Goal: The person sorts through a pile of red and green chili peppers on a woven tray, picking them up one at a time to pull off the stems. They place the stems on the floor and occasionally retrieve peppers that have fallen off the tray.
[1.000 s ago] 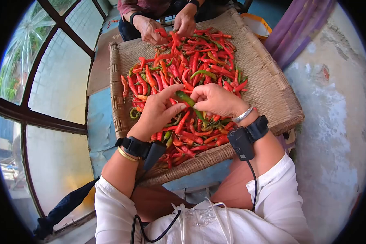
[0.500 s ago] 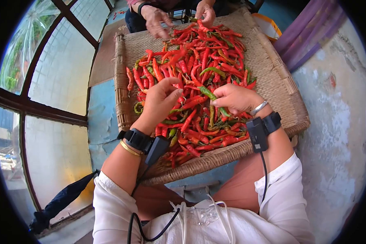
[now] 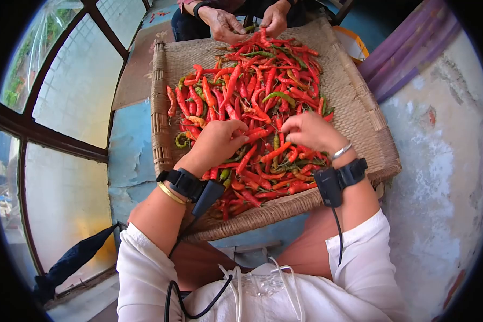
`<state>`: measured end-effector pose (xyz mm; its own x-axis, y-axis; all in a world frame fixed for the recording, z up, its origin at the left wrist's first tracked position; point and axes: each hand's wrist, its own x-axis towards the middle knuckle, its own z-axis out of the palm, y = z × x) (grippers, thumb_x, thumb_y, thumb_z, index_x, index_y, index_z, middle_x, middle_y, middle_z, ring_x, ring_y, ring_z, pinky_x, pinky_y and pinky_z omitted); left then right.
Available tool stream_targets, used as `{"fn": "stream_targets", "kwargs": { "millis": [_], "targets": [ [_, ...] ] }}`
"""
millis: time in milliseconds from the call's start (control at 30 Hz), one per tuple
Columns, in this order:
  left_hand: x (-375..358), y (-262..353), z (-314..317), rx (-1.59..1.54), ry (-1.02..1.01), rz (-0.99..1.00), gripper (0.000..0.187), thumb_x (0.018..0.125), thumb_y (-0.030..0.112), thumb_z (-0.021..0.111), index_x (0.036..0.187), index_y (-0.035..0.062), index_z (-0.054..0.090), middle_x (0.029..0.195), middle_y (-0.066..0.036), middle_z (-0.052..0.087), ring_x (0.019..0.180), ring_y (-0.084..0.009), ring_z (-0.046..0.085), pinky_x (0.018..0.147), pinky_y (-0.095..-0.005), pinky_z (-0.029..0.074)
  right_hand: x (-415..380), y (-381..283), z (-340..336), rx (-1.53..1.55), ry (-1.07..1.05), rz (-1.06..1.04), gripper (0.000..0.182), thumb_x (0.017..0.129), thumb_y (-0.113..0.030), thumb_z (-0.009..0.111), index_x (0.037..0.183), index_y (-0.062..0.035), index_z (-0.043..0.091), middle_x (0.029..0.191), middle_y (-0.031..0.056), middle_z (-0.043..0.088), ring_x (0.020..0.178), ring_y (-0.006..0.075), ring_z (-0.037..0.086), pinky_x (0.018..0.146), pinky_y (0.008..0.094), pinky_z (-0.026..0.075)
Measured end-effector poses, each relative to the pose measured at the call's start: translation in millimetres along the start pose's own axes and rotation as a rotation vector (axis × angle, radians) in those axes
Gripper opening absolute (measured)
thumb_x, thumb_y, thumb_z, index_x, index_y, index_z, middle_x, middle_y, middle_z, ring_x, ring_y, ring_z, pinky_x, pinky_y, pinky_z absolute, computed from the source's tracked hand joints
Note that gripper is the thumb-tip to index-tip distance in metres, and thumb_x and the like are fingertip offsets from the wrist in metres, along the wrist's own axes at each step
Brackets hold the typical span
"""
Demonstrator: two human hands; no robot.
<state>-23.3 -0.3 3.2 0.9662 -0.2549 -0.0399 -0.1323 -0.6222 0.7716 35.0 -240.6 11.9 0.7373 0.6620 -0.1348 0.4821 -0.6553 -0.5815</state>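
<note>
Red chili peppers, with a few green and orange ones among them, are heaped on a woven tray (image 3: 354,102) in front of me. My left hand (image 3: 218,140) is closed over the middle of the heap, thumb and fingertips pinched at the end of a red chili pepper (image 3: 261,133). Just to its right, my right hand (image 3: 315,132) is bent with its fingers pressed together and pointing left; what they hold, if anything, I cannot make out. An orange-red chili pepper (image 3: 275,153) lies below the right fingertips. Near the upper middle rests a curved green chili pepper (image 3: 279,97).
Across the tray, another person's hands (image 3: 250,24) are at the far edge of the heap, around a chili. Windows (image 3: 72,80) stand on the left, with a folded dark umbrella (image 3: 78,260) below. A purple curtain (image 3: 408,48) and a worn wall (image 3: 440,145) are on the right.
The green chili has left my right hand, which has shifted slightly. My left hand has moved down and right, to the red chili's end. The other person's hands have drawn closer together.
</note>
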Motion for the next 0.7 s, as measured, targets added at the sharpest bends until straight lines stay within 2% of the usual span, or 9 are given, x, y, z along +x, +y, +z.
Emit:
{"fn": "stream_targets", "kwargs": {
  "millis": [67, 167, 200, 300, 367, 433, 500, 567, 700],
  "targets": [
    [0, -2, 3, 0.034, -0.038, 0.165, 0.021, 0.076, 0.009, 0.061, 0.094, 0.0000, 0.058, 0.071, -0.011, 0.061, 0.064, -0.0177, 0.059, 0.058, -0.0279, 0.046, -4, -1, 13, -0.149, -0.029, -0.114, 0.029, 0.066, -0.011, 0.063, 0.095, -0.0072, 0.061, 0.081, 0.0096, 0.059, 0.075, 0.0268, 0.057, 0.069, 0.0347, 0.046],
    [-1, 1, 4, 0.053, -0.116, 0.135, 0.023, 0.074, 0.009, 0.062, 0.094, 0.0000, 0.058, 0.072, -0.011, 0.061, 0.066, -0.0198, 0.060, 0.060, -0.0287, 0.046, -4, -7, 37, -0.197, -0.089, -0.088, 0.025, 0.065, -0.011, 0.064, 0.090, -0.0062, 0.062, 0.085, 0.0110, 0.057, 0.083, 0.0293, 0.055, 0.073, 0.0361, 0.045],
    [-1, 1, 5, 0.057, -0.118, 0.138, 0.023, 0.074, 0.009, 0.062, 0.094, 0.0000, 0.058, 0.072, -0.011, 0.061, 0.066, -0.0198, 0.060, 0.060, -0.0287, 0.046, -3, -9, 44, -0.223, -0.095, -0.101, 0.021, 0.065, -0.009, 0.061, 0.086, -0.0075, 0.063, 0.080, 0.0119, 0.059, 0.083, 0.0293, 0.057, 0.072, 0.0398, 0.045],
    [-3, -3, 8, 0.069, -0.147, 0.172, 0.026, 0.073, 0.011, 0.064, 0.096, 0.0010, 0.058, 0.075, -0.011, 0.061, 0.068, -0.0194, 0.060, 0.061, -0.0294, 0.046, 0, -14, 39, -0.317, -0.193, -0.023, 0.015, 0.066, -0.008, 0.060, 0.080, -0.0055, 0.062, 0.080, 0.0126, 0.058, 0.082, 0.0298, 0.057, 0.070, 0.0404, 0.045],
    [-4, -2, 8, 0.036, -0.138, 0.186, 0.028, 0.072, 0.011, 0.065, 0.097, 0.0019, 0.058, 0.077, -0.010, 0.061, 0.071, -0.0191, 0.060, 0.062, -0.0299, 0.046, -2, -17, 30, -0.301, -0.140, -0.010, 0.009, 0.066, -0.009, 0.059, 0.074, -0.0044, 0.061, 0.078, 0.0132, 0.058, 0.079, 0.0302, 0.057, 0.068, 0.0404, 0.045],
    [-5, 12, 2, 0.014, -0.121, 0.159, 0.030, 0.072, 0.012, 0.066, 0.099, 0.0021, 0.058, 0.079, -0.010, 0.061, 0.073, -0.0179, 0.060, 0.063, -0.0292, 0.046, -3, -19, 21, -0.186, 0.085, -0.080, 0.011, 0.067, -0.014, 0.060, 0.072, -0.0039, 0.061, 0.075, 0.0135, 0.059, 0.076, 0.0304, 0.058, 0.066, 0.0401, 0.045],
    [-7, 19, 0, -0.117, -0.087, 0.183, 0.026, 0.073, 0.011, 0.065, 0.097, 0.0014, 0.059, 0.077, -0.010, 0.061, 0.069, -0.0167, 0.059, 0.062, -0.0278, 0.046, -3, -29, 14, -0.109, 0.071, -0.048, 0.015, 0.068, -0.017, 0.061, 0.074, -0.0034, 0.061, 0.072, 0.0144, 0.060, 0.071, 0.0290, 0.059, 0.064, 0.0374, 0.046],
    [-7, 14, 5, -0.098, -0.109, 0.234, 0.023, 0.074, 0.011, 0.064, 0.095, 0.0013, 0.060, 0.073, -0.008, 0.060, 0.066, -0.0156, 0.057, 0.060, -0.0271, 0.045, -4, -39, 14, 0.096, -0.132, 0.000, 0.018, 0.069, -0.019, 0.061, 0.076, -0.0028, 0.062, 0.070, 0.0154, 0.060, 0.067, 0.0269, 0.060, 0.062, 0.0343, 0.046],
    [-7, 12, 1, -0.112, -0.169, 0.290, 0.014, 0.077, 0.010, 0.062, 0.089, 0.0016, 0.063, 0.064, -0.003, 0.057, 0.056, -0.0103, 0.052, 0.053, -0.0231, 0.044, -8, -48, 12, 0.279, -0.241, -0.005, 0.024, 0.070, -0.021, 0.062, 0.080, 0.0008, 0.061, 0.066, 0.0118, 0.061, 0.062, 0.0191, 0.059, 0.058, 0.0304, 0.045]
  ]
}}
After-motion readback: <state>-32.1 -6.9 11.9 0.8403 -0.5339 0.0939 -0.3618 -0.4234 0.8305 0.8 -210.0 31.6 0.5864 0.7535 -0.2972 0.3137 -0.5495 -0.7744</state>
